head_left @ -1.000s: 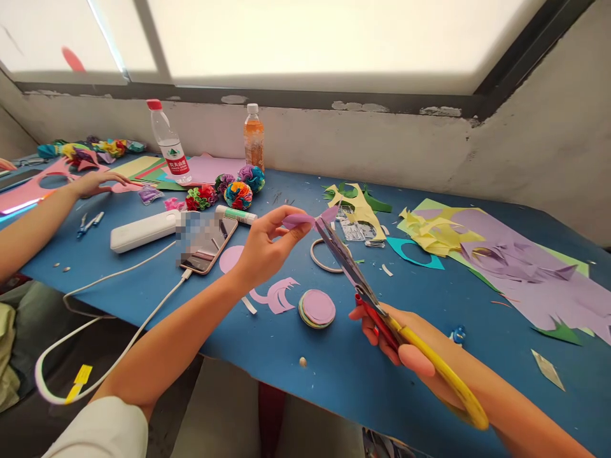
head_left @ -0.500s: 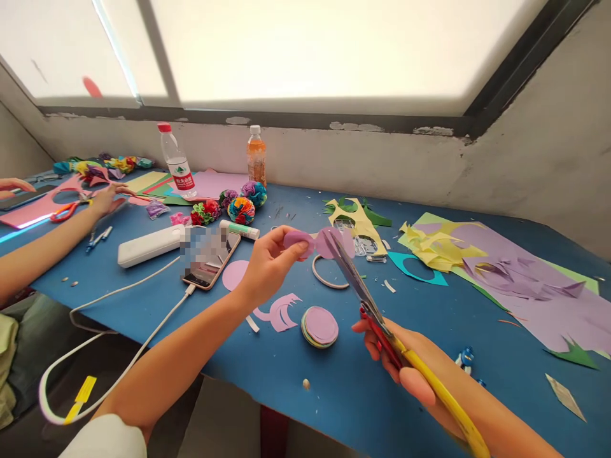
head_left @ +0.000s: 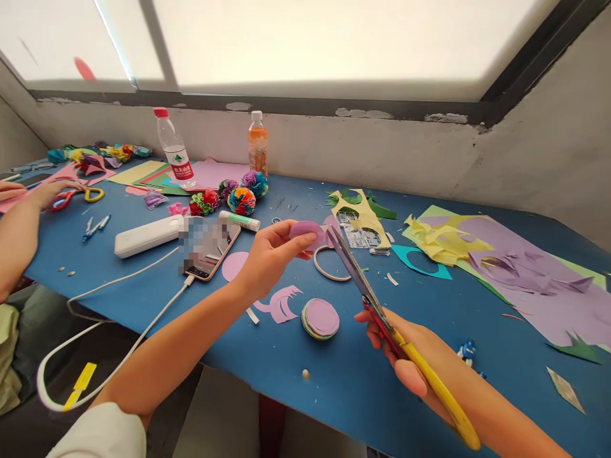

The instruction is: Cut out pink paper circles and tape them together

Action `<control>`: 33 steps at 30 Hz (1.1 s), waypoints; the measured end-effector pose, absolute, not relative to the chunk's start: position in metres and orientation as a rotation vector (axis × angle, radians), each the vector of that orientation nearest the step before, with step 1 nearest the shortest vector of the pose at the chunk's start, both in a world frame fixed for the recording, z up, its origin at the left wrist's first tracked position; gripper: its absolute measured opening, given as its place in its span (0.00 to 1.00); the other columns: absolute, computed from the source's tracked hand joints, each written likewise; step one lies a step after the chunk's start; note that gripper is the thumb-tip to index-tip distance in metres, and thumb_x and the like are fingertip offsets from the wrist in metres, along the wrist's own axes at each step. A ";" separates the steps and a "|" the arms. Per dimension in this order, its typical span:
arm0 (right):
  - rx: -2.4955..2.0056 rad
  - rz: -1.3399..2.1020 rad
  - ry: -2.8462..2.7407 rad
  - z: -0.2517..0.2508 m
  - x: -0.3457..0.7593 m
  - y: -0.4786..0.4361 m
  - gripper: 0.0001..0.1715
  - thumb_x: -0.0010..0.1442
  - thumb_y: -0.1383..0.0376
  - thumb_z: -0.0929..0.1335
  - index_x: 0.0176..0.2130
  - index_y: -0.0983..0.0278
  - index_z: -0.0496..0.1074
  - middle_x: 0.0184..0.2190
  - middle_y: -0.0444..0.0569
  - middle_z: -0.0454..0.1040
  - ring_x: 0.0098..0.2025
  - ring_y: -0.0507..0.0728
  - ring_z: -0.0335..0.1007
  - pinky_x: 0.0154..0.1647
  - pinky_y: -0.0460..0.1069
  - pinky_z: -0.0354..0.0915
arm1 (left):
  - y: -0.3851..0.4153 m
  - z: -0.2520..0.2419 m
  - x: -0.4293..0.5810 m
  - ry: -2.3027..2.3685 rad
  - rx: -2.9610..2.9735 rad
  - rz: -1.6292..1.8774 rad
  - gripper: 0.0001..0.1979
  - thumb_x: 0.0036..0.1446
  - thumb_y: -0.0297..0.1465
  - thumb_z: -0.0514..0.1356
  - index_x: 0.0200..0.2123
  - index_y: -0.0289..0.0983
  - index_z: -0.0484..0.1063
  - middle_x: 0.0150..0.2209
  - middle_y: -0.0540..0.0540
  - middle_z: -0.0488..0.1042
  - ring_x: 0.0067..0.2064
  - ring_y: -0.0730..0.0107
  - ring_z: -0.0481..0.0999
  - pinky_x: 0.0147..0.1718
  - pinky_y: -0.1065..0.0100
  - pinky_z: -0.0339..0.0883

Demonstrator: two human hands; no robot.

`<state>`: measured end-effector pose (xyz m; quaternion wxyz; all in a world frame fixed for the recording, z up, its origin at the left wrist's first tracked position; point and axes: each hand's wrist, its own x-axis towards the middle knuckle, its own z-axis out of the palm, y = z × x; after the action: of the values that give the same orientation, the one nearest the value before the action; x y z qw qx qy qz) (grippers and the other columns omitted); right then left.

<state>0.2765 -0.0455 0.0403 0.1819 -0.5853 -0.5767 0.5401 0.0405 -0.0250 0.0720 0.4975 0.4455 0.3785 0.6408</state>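
My left hand (head_left: 270, 257) pinches a purple paper piece (head_left: 307, 230) above the blue table (head_left: 344, 375). My right hand (head_left: 405, 353) grips yellow-and-red-handled scissors (head_left: 377, 312), whose blades reach up to the paper's right edge. Below, on the table, lie a stack of cut paper circles (head_left: 321, 318), purple offcuts (head_left: 279, 302) and a tape ring (head_left: 329, 264).
A phone (head_left: 207, 245) on a white cable, a white power bank (head_left: 147, 234), a glue stick (head_left: 238, 221), paper flower balls (head_left: 241, 198) and two bottles (head_left: 174, 149) stand left of centre. Cut coloured sheets (head_left: 525, 267) cover the right. Another person's hand (head_left: 45, 191) rests by scissors at far left.
The purple piece has turned in my left fingers as the scissors work along its edge. The other person's hand at far left has moved onto a pair of scissors.
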 end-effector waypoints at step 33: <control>-1.737 1.663 -1.439 0.079 0.244 -0.059 0.39 0.33 0.31 0.66 0.27 0.60 0.68 0.22 0.45 0.66 0.21 0.53 0.59 0.27 0.50 0.57 | -0.043 0.065 0.054 0.942 1.162 1.365 0.06 0.48 0.31 0.67 0.30 0.34 0.77 0.25 0.51 0.75 0.28 0.78 0.73 0.29 0.75 0.72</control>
<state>0.2443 -0.0592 0.0791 0.1688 -0.6109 -0.5062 0.5849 0.0545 -0.0425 0.0646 0.5298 0.4869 0.3944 0.5715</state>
